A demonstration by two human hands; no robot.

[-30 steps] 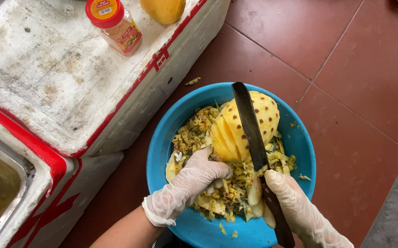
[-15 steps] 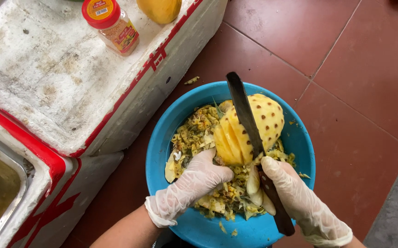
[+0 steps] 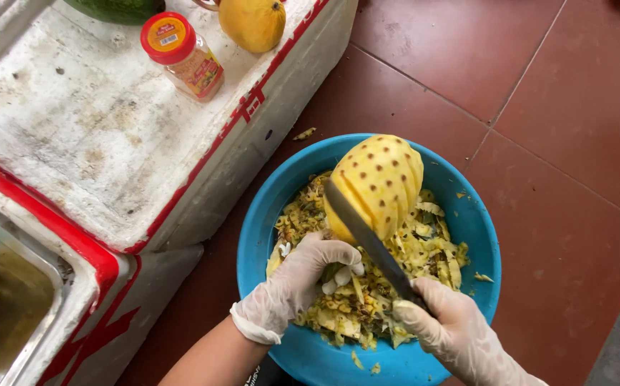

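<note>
Red floor tiles [image 3: 539, 93] carry a blue plastic basin [image 3: 267, 214] heaped with pineapple peel scraps [image 3: 396, 271]. Over the scraps stands a peeled pineapple [image 3: 381, 182], tilted, dotted with brown eyes. Of the two gloved hands, the left hand [image 3: 303, 275] curls round the fruit's lower end, and the right hand [image 3: 442, 329] is closed on the handle of a knife [image 3: 367, 239] whose blade lies against the flesh. Beside the basin, a white foam cooler box [image 3: 74, 143] bears a red-capped seasoning jar [image 3: 185, 57] and a yellow mango [image 3: 253, 23]
</note>
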